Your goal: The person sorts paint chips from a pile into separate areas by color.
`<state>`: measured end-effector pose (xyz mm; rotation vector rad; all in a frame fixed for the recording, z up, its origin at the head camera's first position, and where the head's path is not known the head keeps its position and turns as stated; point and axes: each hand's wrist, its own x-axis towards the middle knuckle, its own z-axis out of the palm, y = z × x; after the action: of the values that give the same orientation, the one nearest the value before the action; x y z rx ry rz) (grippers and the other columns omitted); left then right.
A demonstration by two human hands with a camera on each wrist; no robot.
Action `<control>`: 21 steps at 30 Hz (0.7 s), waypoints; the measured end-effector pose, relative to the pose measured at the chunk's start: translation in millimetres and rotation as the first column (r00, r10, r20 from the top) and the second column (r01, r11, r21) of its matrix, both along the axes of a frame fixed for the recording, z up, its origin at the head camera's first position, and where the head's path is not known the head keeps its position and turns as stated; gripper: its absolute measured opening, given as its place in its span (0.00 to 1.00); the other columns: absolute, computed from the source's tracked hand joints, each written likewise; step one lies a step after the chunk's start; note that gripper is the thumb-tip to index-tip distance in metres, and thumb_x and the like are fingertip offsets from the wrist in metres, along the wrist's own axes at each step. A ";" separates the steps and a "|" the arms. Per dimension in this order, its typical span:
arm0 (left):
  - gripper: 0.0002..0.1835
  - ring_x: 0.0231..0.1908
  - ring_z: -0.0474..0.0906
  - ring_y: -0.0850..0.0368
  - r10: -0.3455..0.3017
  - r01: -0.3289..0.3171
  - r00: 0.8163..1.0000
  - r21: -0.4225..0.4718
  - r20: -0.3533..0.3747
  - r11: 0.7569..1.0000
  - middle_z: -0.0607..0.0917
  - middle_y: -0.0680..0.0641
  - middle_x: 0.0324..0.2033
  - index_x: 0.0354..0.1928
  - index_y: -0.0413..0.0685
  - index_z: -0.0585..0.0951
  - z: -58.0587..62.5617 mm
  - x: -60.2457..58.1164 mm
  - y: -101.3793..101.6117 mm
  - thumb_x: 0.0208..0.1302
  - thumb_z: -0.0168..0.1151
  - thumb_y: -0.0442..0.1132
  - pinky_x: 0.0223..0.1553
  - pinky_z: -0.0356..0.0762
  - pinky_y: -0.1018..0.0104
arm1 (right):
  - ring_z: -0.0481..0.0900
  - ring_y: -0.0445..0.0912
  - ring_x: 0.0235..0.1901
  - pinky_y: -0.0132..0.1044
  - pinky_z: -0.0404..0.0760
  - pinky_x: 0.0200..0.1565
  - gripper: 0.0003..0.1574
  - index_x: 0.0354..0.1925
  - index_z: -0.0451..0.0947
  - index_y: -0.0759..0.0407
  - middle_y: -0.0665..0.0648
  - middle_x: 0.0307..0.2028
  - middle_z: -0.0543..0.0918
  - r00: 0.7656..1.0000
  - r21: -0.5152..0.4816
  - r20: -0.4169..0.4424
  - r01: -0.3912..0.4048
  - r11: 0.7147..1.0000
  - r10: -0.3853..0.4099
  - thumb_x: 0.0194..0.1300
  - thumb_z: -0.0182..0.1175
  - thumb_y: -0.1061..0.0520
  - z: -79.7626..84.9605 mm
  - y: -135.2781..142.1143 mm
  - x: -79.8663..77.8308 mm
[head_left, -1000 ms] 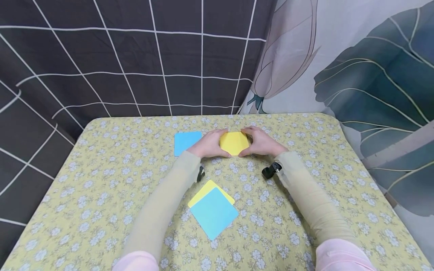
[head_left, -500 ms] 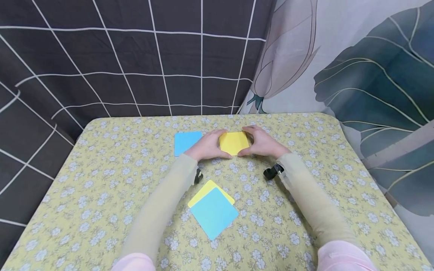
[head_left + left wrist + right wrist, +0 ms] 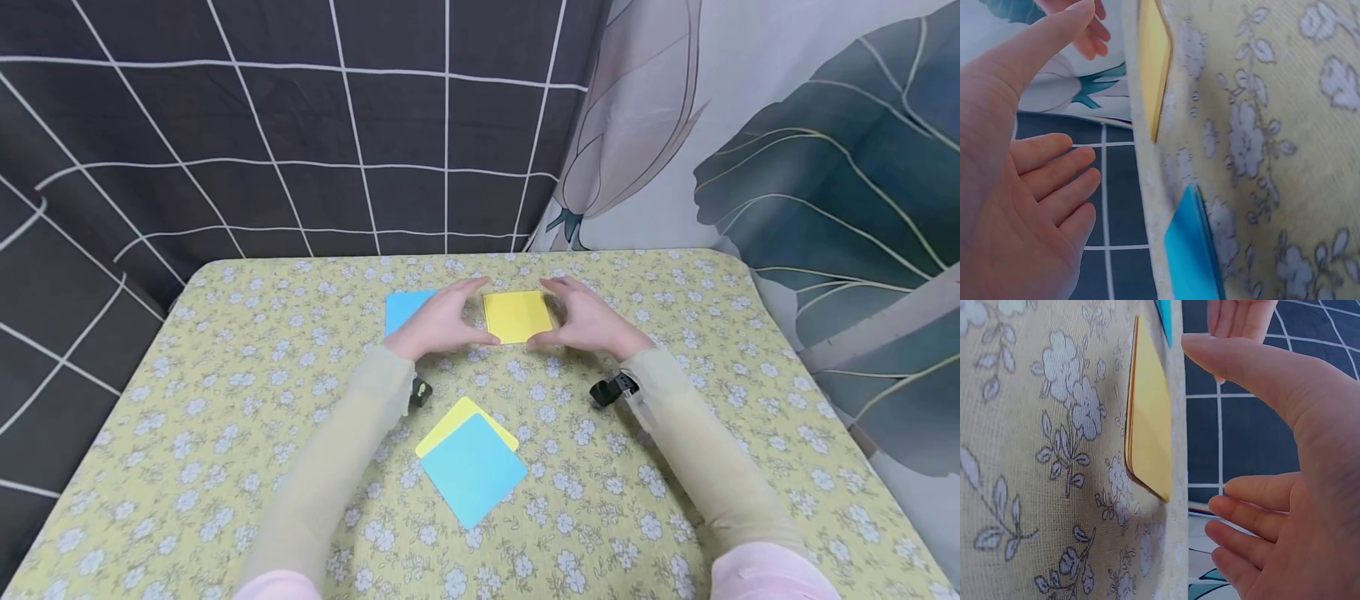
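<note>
A small stack of yellow square cards [image 3: 517, 317] lies flat toward the back of the table, its layered edge visible in the right wrist view. My left hand [image 3: 447, 318] is apart from the stack on its left, thumb and fingers spread. On the other side, my right hand [image 3: 581, 317] curves loosely beside the stack's right edge, holding nothing; in the right wrist view a gap separates it from the cards. Blue square cards [image 3: 405, 308] lie left of the yellow stack, partly hidden behind my left hand in the head view.
Nearer the front, a blue square card [image 3: 474, 471] overlaps a yellow square card [image 3: 457, 423], both turned cornerwise. A flowered cloth [image 3: 225, 433] covers the table. A dark gridded curtain [image 3: 300, 125] hangs along the back, a patterned one [image 3: 825, 208] on the right.
Both hands have come away from the yellow stack, the left moving leftward and the right slightly rightward. The stack stays in place, its corners now uncovered.
</note>
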<state>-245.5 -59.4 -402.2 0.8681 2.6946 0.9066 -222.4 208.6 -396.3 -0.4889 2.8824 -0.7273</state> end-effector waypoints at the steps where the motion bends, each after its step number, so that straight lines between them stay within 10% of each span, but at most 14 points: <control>1: 0.58 0.75 0.54 0.45 -0.001 0.001 1.000 0.000 -0.006 1.000 0.61 0.41 0.76 0.79 0.46 0.59 1.4 1.3 -1.4 0.53 0.78 0.60 0.73 0.55 0.48 | 0.59 0.63 0.72 0.64 0.63 0.68 0.70 0.77 0.58 0.64 0.68 0.74 0.60 1.000 0.004 -0.007 -0.002 1.000 0.002 0.48 0.79 0.38 0.7 -0.1 1.5; 21: 0.55 0.76 0.53 0.46 -0.076 0.077 0.993 -0.002 -0.087 0.997 0.60 0.46 0.77 0.80 0.47 0.58 15.6 45.1 -21.0 0.56 0.77 0.56 0.74 0.52 0.48 | 0.63 0.64 0.69 0.63 0.66 0.67 0.69 0.75 0.58 0.70 0.69 0.72 0.65 0.992 0.033 -0.123 -0.017 0.999 0.021 0.53 0.74 0.31 12.7 -9.7 44.0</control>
<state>-200.4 -80.4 -386.7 1.0267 2.7124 0.8736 -178.4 199.0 -383.7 -0.5765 2.9935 -0.6696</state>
